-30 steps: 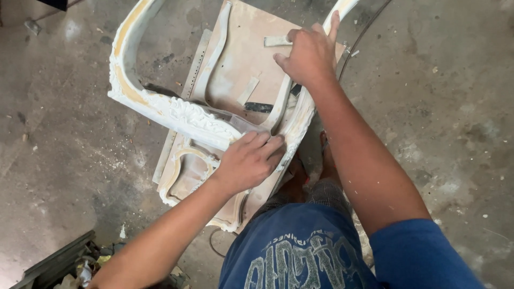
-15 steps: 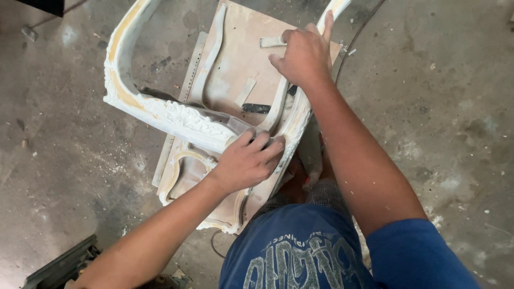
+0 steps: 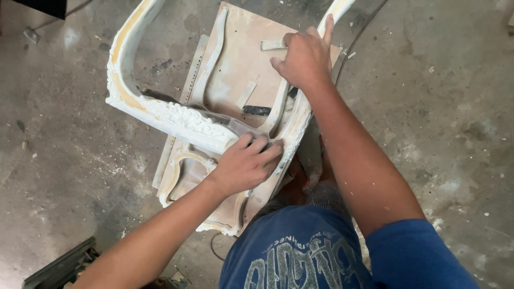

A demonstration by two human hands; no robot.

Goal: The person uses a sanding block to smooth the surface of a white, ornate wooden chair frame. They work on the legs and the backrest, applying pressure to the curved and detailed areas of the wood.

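Note:
A white-primed, carved wooden frame with curved rails is propped over a flat brown board on the floor. My left hand presses down on the frame's near corner with its fingers curled together over the joint; anything under the palm is hidden. My right hand grips the frame's right rail higher up, index finger stretched along it. A second white curved piece lies on the board below the frame.
Dusty concrete floor lies all around. Small wood strips and a dark strip rest on the board. A thin cable curves at upper right. Dark metal junk sits bottom left. My foot is under the frame.
My left hand has shifted slightly on the frame's corner. The right hand keeps the same grip on the rail, and the frame has barely moved.

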